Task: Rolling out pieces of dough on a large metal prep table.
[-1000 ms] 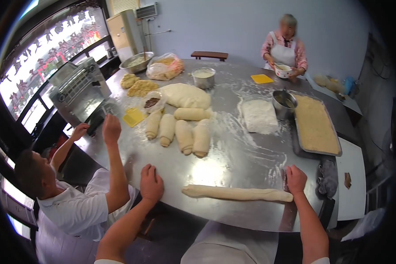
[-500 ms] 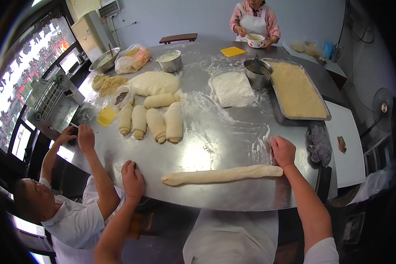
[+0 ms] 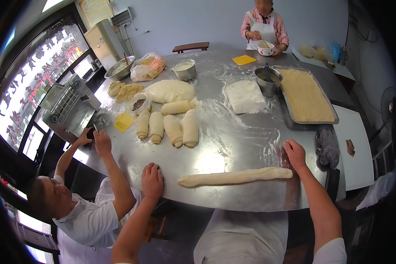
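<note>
Looking down, head view:
Left hand (image 3: 152, 179): flat on the steel table (image 3: 233, 136), palm down, fingers spread, gripping nothing; apart from the near end of the dough rope (image 3: 235, 176).
Right hand (image 3: 295, 153): palm down, fingers loose, grasping nothing; just above the right end of the dough rope, touching or nearly so, cannot tell which.
Dough rope: long, thin, pale; lying along the table's near edge, between the two hands, right end slightly higher in the picture.
Dough logs (image 3: 168, 127): four short rolls side by side past the left hand, a fifth laid crosswise behind them.
Big dough lump (image 3: 170, 90): behind the logs.
Flour block (image 3: 245, 95): white slab mid-table, loose flour dusted around it.
Baking tray (image 3: 306, 96): filled with a yellowish crumbly layer, at the right side.
Metal pot (image 3: 267, 81): just left of the tray.
Yellow scraper (image 3: 123, 122): left of the logs.
Grey cloth (image 3: 328, 147): near the right hand, at the table's right end.
Co-worker in white (image 3: 86, 218): at left, both hands up at the table edge.
Person in apron (image 3: 264, 27): at the far side, holding a bowl.
</note>
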A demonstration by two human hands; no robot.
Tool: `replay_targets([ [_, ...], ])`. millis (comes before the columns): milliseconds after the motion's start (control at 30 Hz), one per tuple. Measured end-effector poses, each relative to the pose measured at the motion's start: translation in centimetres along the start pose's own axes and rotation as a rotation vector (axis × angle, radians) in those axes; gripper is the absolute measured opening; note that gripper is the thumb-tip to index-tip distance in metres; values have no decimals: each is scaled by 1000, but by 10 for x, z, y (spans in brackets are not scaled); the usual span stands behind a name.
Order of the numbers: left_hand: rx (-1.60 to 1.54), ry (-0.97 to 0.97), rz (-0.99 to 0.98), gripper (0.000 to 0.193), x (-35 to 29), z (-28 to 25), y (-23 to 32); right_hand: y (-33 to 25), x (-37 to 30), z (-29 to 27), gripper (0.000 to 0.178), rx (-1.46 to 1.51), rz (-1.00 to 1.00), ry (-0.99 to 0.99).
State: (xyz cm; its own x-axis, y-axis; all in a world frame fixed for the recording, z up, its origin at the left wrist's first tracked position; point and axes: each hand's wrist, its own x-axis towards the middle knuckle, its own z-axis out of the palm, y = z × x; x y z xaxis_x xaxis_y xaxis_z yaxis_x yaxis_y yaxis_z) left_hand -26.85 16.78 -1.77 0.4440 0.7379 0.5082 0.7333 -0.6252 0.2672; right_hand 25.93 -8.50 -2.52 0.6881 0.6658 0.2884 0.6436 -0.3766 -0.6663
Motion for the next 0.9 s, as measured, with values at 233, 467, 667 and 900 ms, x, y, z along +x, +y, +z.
replay_targets([
  [233,-321,63,-135,35,3,19,37,-17,-22,-9,36,484,199,-206],
  [467,-635,-5,-67,23,16,38,128,-42,-77,2,14,156,-165,11],
  [667,-297,11,68,27,15,46,130,-68,-86,7,22,-22,-338,63],
  [900,-245,-45,92,34,25,52,132,-65,-90,6,32,-139,-377,38],
])
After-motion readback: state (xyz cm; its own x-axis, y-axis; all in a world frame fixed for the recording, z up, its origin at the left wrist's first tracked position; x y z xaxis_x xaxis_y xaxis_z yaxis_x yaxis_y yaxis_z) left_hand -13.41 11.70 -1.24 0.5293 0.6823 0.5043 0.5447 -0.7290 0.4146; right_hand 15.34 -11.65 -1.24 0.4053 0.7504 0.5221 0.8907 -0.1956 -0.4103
